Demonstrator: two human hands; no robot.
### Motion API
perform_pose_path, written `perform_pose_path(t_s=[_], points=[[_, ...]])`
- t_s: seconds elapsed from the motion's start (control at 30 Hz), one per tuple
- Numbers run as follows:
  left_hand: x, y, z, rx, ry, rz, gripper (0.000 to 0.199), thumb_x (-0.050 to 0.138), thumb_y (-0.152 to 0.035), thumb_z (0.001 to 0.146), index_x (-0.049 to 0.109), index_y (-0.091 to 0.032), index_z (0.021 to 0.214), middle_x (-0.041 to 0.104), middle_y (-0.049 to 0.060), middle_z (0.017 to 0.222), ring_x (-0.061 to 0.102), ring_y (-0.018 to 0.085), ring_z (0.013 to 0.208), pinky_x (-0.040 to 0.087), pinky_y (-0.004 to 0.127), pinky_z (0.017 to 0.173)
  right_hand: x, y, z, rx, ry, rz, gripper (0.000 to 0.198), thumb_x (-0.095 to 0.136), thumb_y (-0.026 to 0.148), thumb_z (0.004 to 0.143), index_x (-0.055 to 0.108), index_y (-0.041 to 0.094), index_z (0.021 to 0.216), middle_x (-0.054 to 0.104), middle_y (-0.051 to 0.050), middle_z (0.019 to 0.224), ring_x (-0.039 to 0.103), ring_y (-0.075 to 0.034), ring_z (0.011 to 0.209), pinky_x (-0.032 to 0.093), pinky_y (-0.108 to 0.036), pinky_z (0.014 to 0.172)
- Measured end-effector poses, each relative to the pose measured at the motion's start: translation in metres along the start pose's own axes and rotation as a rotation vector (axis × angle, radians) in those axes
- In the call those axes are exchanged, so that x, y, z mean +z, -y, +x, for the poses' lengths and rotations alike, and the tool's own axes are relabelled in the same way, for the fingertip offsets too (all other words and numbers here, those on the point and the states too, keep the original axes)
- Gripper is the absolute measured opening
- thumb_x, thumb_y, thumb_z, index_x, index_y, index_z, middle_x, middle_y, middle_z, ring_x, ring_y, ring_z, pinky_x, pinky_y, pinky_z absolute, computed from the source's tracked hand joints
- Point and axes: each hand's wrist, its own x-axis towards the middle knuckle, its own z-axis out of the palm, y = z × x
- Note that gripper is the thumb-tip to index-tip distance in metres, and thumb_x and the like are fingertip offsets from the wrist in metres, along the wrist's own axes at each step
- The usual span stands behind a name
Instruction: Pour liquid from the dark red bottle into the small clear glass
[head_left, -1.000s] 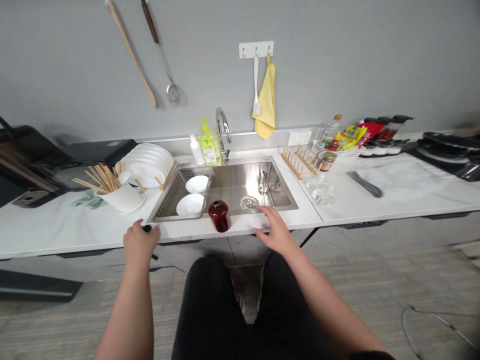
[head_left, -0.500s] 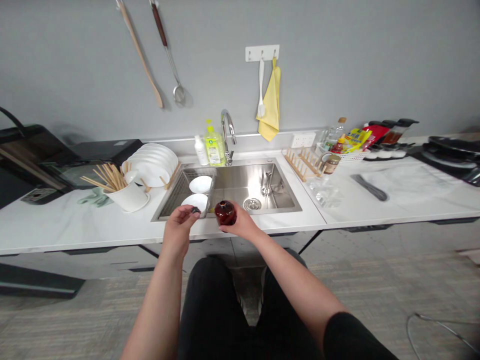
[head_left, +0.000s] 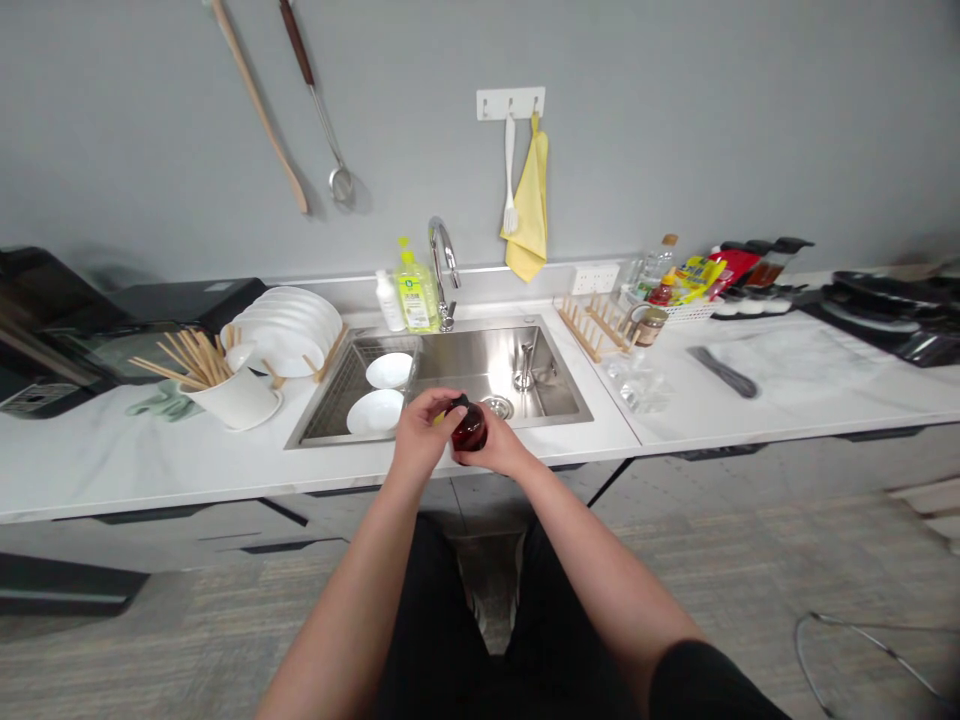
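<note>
My right hand (head_left: 497, 447) is wrapped round a dark red-brown glass bottle (head_left: 470, 432), held upright over the front edge of the sink. At the bottle's mouth sits a small black cap (head_left: 460, 401), pinched by the fingers of my left hand (head_left: 425, 428). Whether the cap is seated on the neck or only resting there, I cannot tell. Behind my hands is the steel sink (head_left: 457, 372). Two white bowls, a rear bowl (head_left: 390, 370) and a front bowl (head_left: 375, 412), sit in its left part, just left of my left hand.
A faucet (head_left: 442, 265) rises behind the sink beside a green soap bottle (head_left: 416, 295). White plates (head_left: 281, 335) and a holder of chopsticks (head_left: 236, 398) stand left. To the right are a wooden rack (head_left: 596, 325), a jar (head_left: 649, 327) and a seasoning basket (head_left: 690, 311).
My left hand has moved right and brought the black cap from beside the bottle onto its mouth. The view has shifted slightly; my right hand keeps hold of the bottle.
</note>
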Motion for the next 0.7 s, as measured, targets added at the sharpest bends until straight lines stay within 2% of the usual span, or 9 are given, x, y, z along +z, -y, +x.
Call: perform_pose_path(t_s=[0.27, 0.43, 0.57, 0.63, 0.7], points=[[-0.008, 0.006, 0.002, 0.07, 0.052, 0.174, 0.017, 0.087, -0.032, 0.086, 0.083, -0.023, 0.099, 0.086, 0.012, 0.116, 0.082, 0.029, 0.11, 0.064, 0.053, 0.11, -0.001, -0.003, 0.0, 0.017, -0.005, 0.009, 0.086, 0.097, 0.033, 0.068, 0.064, 0.025, 0.147, 0.079, -0.006, 0.134, 0.076, -0.032, 0.118, 0.06, -0.046, 0.105], [-0.008, 0.001, 0.004, 0.207, 0.012, 0.32, 0.015, 0.09, -0.036, 0.086, 0.086, -0.025, 0.096, 0.082, 0.011, 0.109, 0.079, 0.028, 0.103, 0.067, 0.048, 0.1, -0.002, 0.0, -0.001, 0.0, -0.014, -0.011, 0.081, 0.097, 0.032, 0.068, 0.065, 0.025, 0.143, 0.079, -0.006, 0.134, 0.076, -0.032, 0.118, 0.059, -0.045, 0.104], [-0.007, -0.004, 0.003, 0.203, 0.078, 0.381, 0.018, 0.078, -0.028, 0.094, 0.087, -0.027, 0.11, 0.083, 0.01, 0.116, 0.079, 0.029, 0.109, 0.064, 0.05, 0.108, -0.002, 0.0, -0.002, 0.026, -0.03, -0.02, 0.078, 0.097, 0.033, 0.068, 0.065, 0.025, 0.139, 0.08, -0.005, 0.126, 0.077, -0.031, 0.109, 0.061, -0.044, 0.096], [-0.006, -0.006, 0.002, 0.207, 0.138, 0.386, 0.024, 0.073, -0.026, 0.097, 0.086, -0.027, 0.118, 0.084, 0.009, 0.121, 0.079, 0.029, 0.115, 0.061, 0.051, 0.113, -0.002, 0.0, -0.002, 0.019, -0.038, -0.023, 0.079, 0.097, 0.034, 0.067, 0.065, 0.025, 0.139, 0.08, -0.006, 0.126, 0.077, -0.032, 0.11, 0.061, -0.045, 0.097], [-0.004, -0.007, 0.003, 0.234, 0.144, 0.386, 0.021, 0.078, -0.028, 0.095, 0.086, -0.027, 0.115, 0.083, 0.01, 0.122, 0.078, 0.03, 0.118, 0.06, 0.051, 0.113, -0.002, 0.001, -0.002, -0.007, -0.039, -0.018, 0.08, 0.097, 0.033, 0.067, 0.066, 0.026, 0.14, 0.079, -0.006, 0.131, 0.077, -0.033, 0.116, 0.061, -0.047, 0.101]])
